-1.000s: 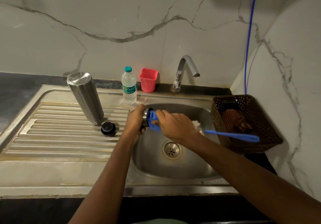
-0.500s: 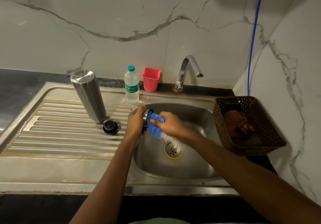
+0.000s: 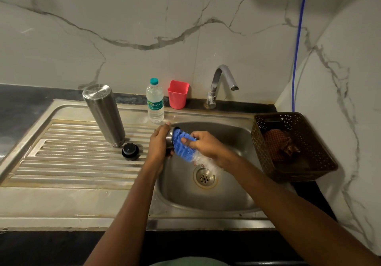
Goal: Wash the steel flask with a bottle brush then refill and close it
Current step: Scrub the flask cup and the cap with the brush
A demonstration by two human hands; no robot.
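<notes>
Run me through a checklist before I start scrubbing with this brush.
1. Left hand grips the small steel cup-like piece over the stainless steel sink: ok.
2. Right hand grips the blue-and-white bristled bottle brush, blue end at the piece's mouth: ok.
3. Water running: not ok, no stream shows from the curved steel tap.
4. Soap on the brush: cannot tell.
5. Tall cylindrical steel flask stands on the ribbed steel drainboard: ok.
6. Round black cap lies beside the flask: ok.
</notes>
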